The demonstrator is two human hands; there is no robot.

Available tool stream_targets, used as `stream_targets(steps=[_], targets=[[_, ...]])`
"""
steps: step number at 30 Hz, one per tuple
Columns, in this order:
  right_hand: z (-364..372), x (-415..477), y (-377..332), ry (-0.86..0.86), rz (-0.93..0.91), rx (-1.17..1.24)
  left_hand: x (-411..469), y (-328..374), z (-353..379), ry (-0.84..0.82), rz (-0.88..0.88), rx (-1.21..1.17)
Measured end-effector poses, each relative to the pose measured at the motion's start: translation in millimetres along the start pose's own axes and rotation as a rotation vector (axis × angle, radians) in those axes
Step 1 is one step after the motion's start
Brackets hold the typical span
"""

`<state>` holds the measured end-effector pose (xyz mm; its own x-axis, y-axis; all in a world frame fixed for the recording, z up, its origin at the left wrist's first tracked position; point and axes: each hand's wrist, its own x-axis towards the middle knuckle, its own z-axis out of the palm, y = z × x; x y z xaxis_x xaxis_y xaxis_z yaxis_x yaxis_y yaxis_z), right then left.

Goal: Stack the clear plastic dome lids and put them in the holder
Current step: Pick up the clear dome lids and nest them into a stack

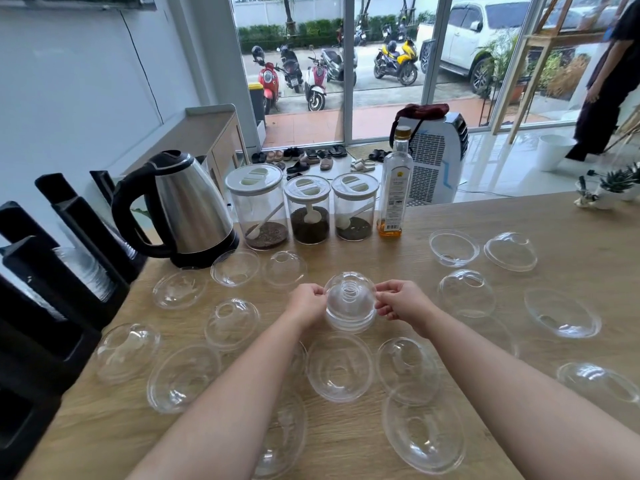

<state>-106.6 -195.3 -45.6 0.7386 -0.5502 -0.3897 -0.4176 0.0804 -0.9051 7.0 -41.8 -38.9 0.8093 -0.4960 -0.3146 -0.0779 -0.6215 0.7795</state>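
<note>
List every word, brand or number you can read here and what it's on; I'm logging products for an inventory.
None can be read.
Bottle label: print and a round yellow emblem, too small and blurred.
Motorbike plates outside: too small.
Kettle, three jars, dome lids: no text visible.

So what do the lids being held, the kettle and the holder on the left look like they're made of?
The stack of dome lids, held between the left hand and right hand: thin clear plastic, glossy; the table shows through. Kettle: brushed metal body, likely stainless steel, with a black plastic handle and base. Holder: matte black, probably plastic or painted wood; can't tell which.
</note>
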Motion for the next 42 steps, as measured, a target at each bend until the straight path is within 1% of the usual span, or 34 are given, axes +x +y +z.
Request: stream_targets(steps=[2,7,10,14,20,29,38,40,42], targets=[[2.0,2.6,4.5,0.018,0.014,-0.026,0.2,-1.3,1.5,0.022,0.026,0.084],[6.3,2.1,7.7,0.022,0.021,-0.081,0.3,-1.3,1.9,0.010,0.047,0.150],[7.5,-0.1,7.2,0.025,-0.003,-0.123,1.5,-2.9,3.0,0.003,0.044,0.138],[6.5,-1.0,7.9,-0.001,-0.010,-0.085,1.8,-6.1,5.0,-0.009,0.027,0.096],[2.4,2.0,13.1,-0.009,-0.046,-0.117,3.2,-8.6,5.5,-0.014,0.029,0.045],[5.8,7.4,15.0,0.072,-0.038,-0.112,6.3,-10.4,6.4,0.000,0.021,0.008],[6.2,10.9,18.7,0.076,-0.032,-0.136,9.0,-11.7,6.1,-0.004,0.008,0.017],[4.4,10.7,15.6,0.117,-0.002,-0.160,7.4,-9.7,4.1,0.029,0.014,0.023],[0.4,10.2,8.4,0.218,-0.027,-0.210,3.8,-3.8,-4.7,0.102,0.089,0.094]])
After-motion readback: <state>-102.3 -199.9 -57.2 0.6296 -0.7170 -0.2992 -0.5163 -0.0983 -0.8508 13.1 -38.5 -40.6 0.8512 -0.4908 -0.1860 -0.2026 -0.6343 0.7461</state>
